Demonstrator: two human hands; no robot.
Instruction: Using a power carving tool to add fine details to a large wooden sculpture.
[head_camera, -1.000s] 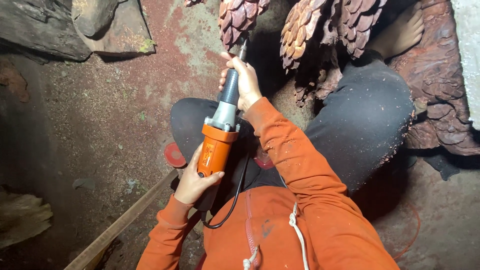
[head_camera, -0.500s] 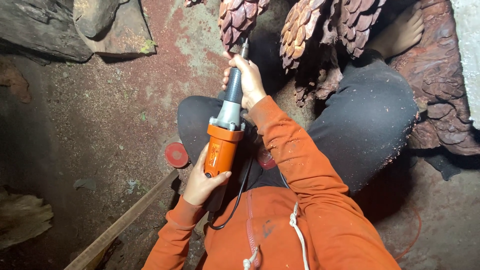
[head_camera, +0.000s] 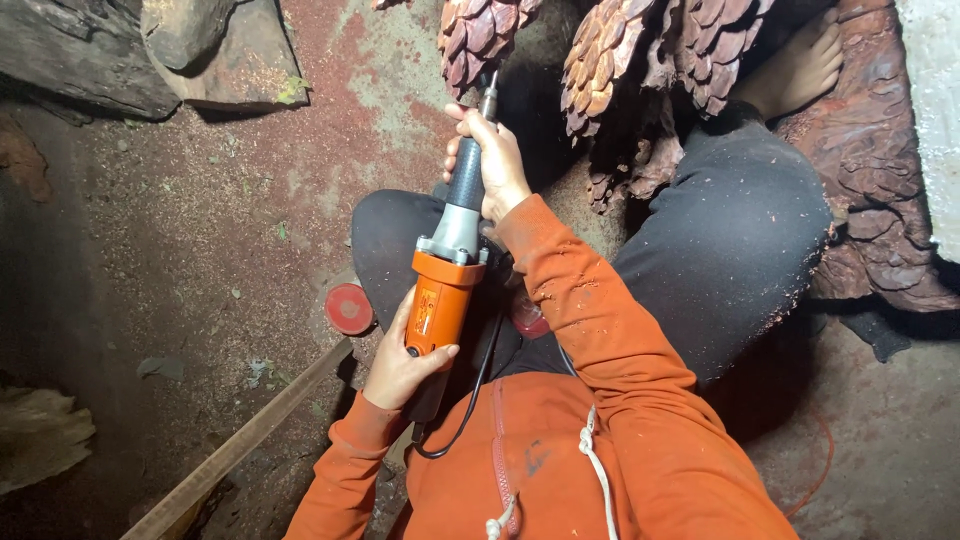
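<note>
- a person in an orange hoodie (head_camera: 600, 450) sits cross-legged on a dusty floor (head_camera: 200, 230), working an orange grinder (head_camera: 447, 290) against a wood carving (head_camera: 480, 35) with scale-like feathers.
- the right hand (head_camera: 492, 160) is wrapped tight around the grinder's slim grey neck, just behind the bit; the left hand (head_camera: 400, 360) cups the orange body from beneath, fingers closed round it.
- the grinder runs from the lap up to the carving, its tip touching the lower edge of the left cluster of scales.
- the bit could catch between scales and kick sideways, gouging a neighbouring scale; the thin raised edges look easy to chip.
- the black cord (head_camera: 470, 400) loops loose across the lap beside the left wrist; a snag there could tug the tool off line.
- a bare foot (head_camera: 795, 65) rests near the carving on the right, and the knees flank the tool: a slip would likely bring the spinning bit toward cloth or skin.
- the hoodie's white drawstring (head_camera: 590, 450) hangs close below the tool; whether it could reach the moving parts cannot be told.
- a red disc (head_camera: 349, 308) lies on the floor beside the left knee.
</note>
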